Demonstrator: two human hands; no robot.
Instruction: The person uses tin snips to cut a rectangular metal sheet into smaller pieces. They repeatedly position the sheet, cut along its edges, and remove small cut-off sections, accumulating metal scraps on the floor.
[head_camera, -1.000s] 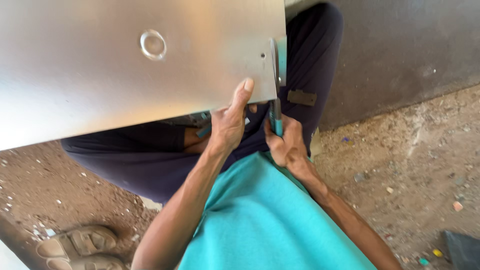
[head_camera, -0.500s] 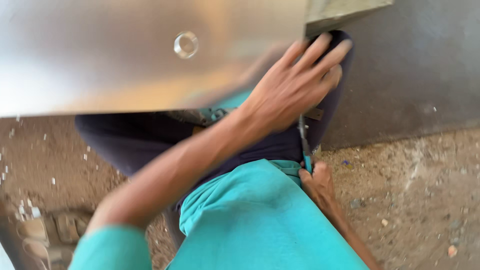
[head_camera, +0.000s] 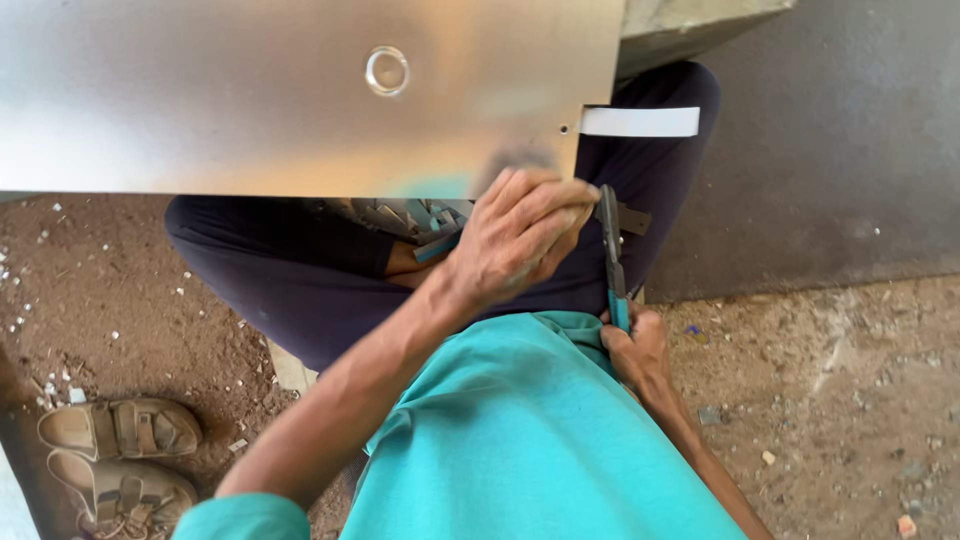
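Here the snips (head_camera: 611, 250) stand in the right hand (head_camera: 636, 350) grip.

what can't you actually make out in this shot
- Head view: the metal sheet runs off the top and left edges, so its full size is unknown.
- The left hand covers whatever its fingers curl around; the grip cannot be judged.
- The snips: the handle ends sit inside the right hand, and whether the blades are open is too narrow to tell.
- The scraps in the lap are half hidden by the sheet.
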